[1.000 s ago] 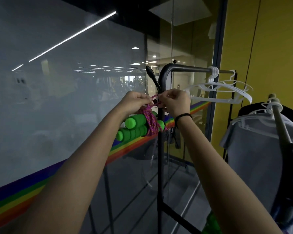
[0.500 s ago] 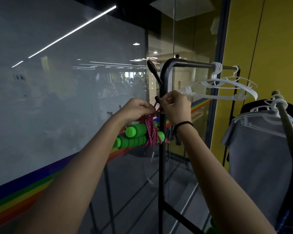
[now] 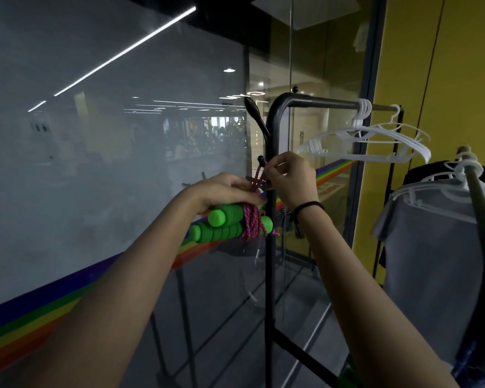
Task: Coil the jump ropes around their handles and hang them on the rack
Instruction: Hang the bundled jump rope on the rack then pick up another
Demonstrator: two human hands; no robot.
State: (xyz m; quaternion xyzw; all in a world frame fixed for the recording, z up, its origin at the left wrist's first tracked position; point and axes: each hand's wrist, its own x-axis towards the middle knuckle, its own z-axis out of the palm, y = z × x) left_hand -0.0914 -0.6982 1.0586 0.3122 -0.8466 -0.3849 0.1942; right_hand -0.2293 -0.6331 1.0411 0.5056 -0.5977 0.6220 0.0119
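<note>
A jump rope with two green foam handles (image 3: 224, 222) lies level beside the black rack post (image 3: 270, 247), its pink cord (image 3: 252, 222) coiled around the handles. My left hand (image 3: 224, 189) grips the bundle from above. A loop of the pink cord rises to a small black hook (image 3: 261, 159) on the post. My right hand (image 3: 290, 177) pinches that loop right at the hook. Whether the loop sits over the hook's knob I cannot tell.
A long black hook (image 3: 254, 113) sticks up from the post above. White hangers (image 3: 367, 135) hang on the rack's top bar (image 3: 333, 102). A grey shirt (image 3: 431, 247) on a second rail hangs at the right. A frosted glass wall (image 3: 95, 149) stands behind.
Both hands have kept working the pink loop at the small hook. The camera has tilted, so the rack and hands sit a little lower and further right in view.
</note>
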